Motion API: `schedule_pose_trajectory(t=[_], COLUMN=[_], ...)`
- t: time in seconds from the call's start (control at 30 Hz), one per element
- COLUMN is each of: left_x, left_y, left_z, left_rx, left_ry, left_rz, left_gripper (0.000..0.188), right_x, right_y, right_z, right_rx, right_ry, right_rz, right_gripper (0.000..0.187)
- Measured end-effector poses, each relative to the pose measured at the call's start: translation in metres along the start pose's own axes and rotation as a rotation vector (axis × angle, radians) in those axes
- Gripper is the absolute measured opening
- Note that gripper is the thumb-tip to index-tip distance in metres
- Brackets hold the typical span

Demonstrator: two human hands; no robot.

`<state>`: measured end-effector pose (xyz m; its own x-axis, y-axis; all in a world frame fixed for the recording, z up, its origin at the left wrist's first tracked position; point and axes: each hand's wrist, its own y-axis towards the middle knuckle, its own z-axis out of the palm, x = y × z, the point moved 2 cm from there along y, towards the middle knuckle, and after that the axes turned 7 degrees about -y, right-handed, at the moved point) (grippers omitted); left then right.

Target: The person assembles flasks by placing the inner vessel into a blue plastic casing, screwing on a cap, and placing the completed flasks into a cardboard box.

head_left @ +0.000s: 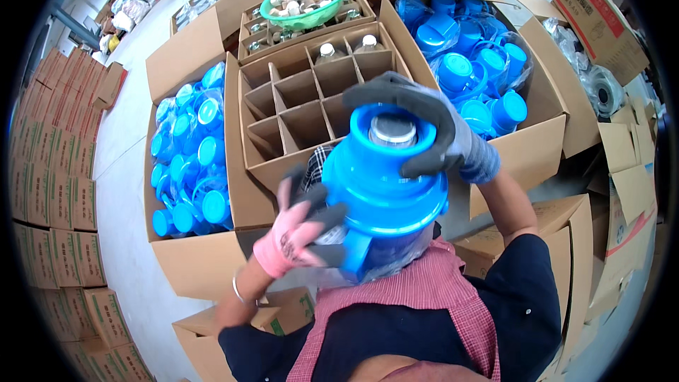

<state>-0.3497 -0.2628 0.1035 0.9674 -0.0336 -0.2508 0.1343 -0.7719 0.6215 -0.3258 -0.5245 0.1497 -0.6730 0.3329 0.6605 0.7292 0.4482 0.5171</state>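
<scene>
A large blue plastic thermos jug (382, 201) stands in front of my body, its top facing up. Inside its raised collar sits a round silver-grey cap (393, 129). My right hand (442, 124), in a grey glove, arches over the collar, with fingers and thumb curled round it. Beside the jug's lower left side is my left hand (300, 226), in a pink glove with dark fingertips. Its fingers are spread and a little blurred, close to the blue handle-like part (355, 255). Clear plastic film (396, 265) shows around the jug's lower part; its base is hidden.
A divided carton (283, 159) stands ahead, with two clear bottle-like pieces (368, 44) in its far cells. Open cartons of blue plastic parts flank it (187, 163) (470, 64). Behind is a green bowl (304, 21) of small caps. Stacked cartons (60, 198) line the left.
</scene>
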Motion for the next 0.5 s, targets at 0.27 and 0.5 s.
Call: schedule_pose_trajectory(t=[0.27, 0.5], left_x=[-0.015, 0.041], left_y=[0.091, 0.098], left_z=[0.024, 0.034], left_rx=[0.577, 0.69], left_ry=[0.007, -0.02], left_rz=[0.427, 0.091], left_gripper=[0.014, 0.039], right_x=[-0.018, -0.068], right_y=[0.015, 0.013], right_z=[0.036, 0.044], right_rx=[-0.082, -0.122], right_ry=[0.216, 0.031], right_rz=[0.133, 0.368], right_gripper=[0.05, 0.058])
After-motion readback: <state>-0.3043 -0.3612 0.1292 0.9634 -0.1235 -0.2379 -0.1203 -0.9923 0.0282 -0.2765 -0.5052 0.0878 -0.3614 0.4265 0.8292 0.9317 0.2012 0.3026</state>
